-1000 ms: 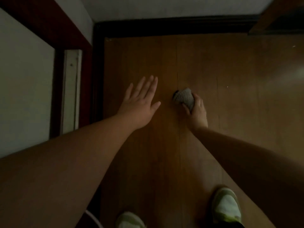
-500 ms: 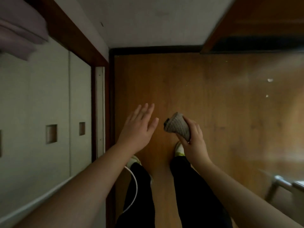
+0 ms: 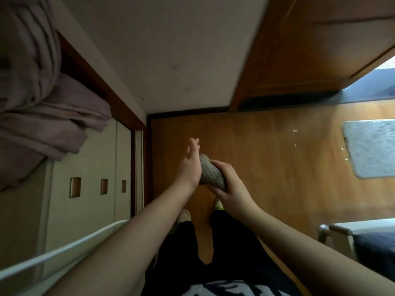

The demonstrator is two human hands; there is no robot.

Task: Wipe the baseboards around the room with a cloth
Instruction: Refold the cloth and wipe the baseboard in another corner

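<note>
Above the wooden floor (image 3: 277,159), at centre view: right hand (image 3: 232,184) is gripping a rolled grey waffle-weave cloth (image 3: 210,173), fingers (image 3: 222,167) curling round it. Left hand (image 3: 190,165) is lying flat against the cloth's left side, fingers straight and pressed together. Dark baseboard (image 3: 188,110) is running along the foot of the pale wall (image 3: 171,50). Grey mat (image 3: 372,146) is lying on the floor at right. Mauve bedding (image 3: 38,116) is hanging at upper left.
</note>
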